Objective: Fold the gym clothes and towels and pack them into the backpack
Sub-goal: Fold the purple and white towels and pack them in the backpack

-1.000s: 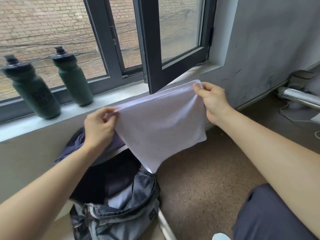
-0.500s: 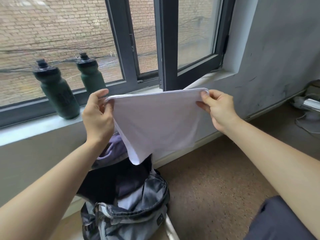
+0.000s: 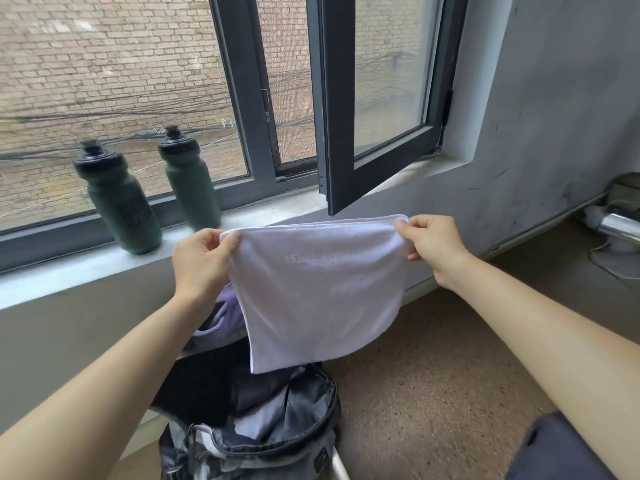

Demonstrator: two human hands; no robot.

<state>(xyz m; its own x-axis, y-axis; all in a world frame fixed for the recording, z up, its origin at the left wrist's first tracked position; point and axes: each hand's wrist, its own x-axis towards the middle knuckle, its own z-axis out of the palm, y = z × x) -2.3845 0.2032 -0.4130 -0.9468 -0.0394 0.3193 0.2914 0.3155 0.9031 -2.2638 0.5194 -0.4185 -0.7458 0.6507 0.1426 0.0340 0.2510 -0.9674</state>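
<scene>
Head view: we count one white towel (image 3: 317, 292), top corners pinched by left hand (image 3: 199, 263) and right hand (image 3: 434, 245); one open backpack (image 3: 273, 441); two bottles (image 3: 119, 199).

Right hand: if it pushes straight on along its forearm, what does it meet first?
Apart from the towel that the right hand pinches, probably the lower corner of the open sash, or the sill under it. Depth is unclear in this one view.
</scene>
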